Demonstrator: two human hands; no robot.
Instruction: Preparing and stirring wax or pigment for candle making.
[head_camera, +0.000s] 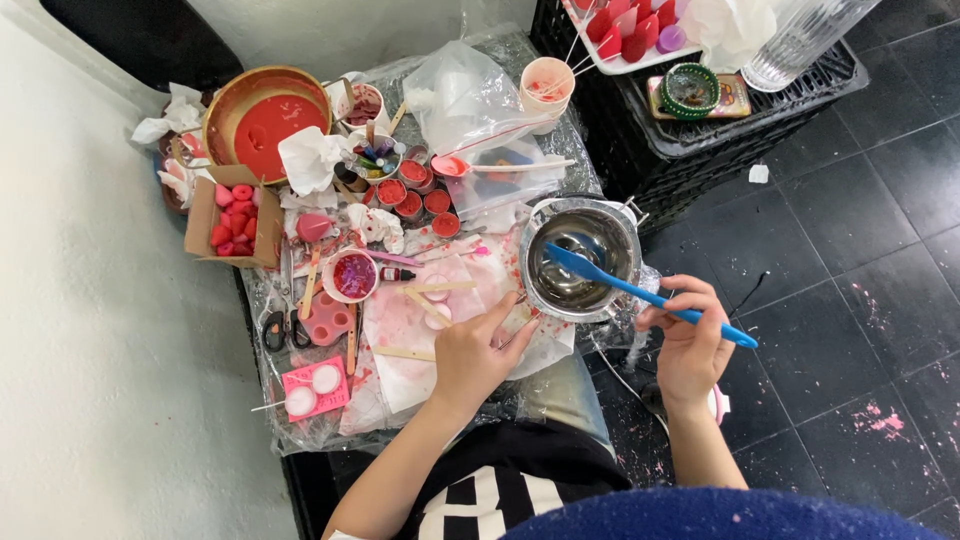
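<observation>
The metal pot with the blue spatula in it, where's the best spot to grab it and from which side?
Probably the handle at the metal pot's lower left rim, where the left hand already rests, coming from the near side. The body is round, wide and smooth, with nothing else to pinch. The blue spatula, held by the right hand, leans across the right rim, so that side is crowded.

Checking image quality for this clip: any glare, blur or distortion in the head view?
Head view: even daylight, sharp throughout; glare only inside the metal pot where the blue spatula rests; soft shadows under both hands; slight wide-angle bending at the edges.
</observation>
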